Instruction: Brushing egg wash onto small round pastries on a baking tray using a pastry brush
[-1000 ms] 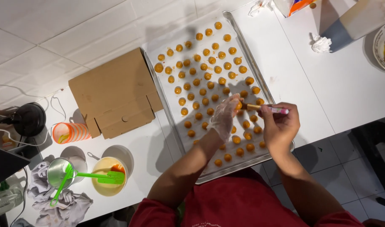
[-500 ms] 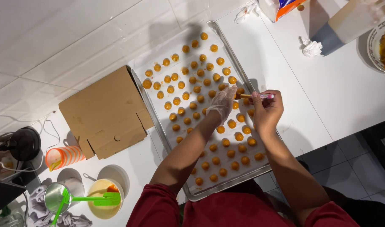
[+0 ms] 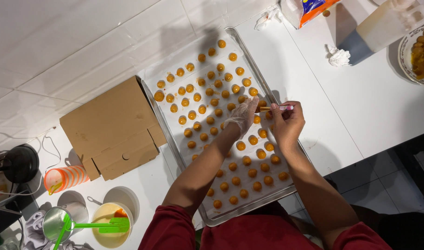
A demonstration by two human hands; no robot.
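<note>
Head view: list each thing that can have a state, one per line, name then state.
baking tray: lined with white paper, filled with rows of small orange balls.
left hand: in a clear glove, fingers resting on the tray among the balls.
right hand: bare, pinching a thin pink-handled tool.
pink-handled tool: held level, tip over the balls.
cardboard box: folded flat.
yellow bowl: holds yellow mix, green spatula across it.

the metal baking tray (image 3: 286, 194) carries rows of small orange balls (image 3: 212, 102) on white paper. the left hand (image 3: 242, 115), in a clear glove, rests on the balls near the tray's right edge. the right hand (image 3: 286, 122) grips a thin pink-handled brush (image 3: 276, 108), tip pointing toward the left fingers. a cardboard box (image 3: 112, 127) lies just left of the tray.
</note>
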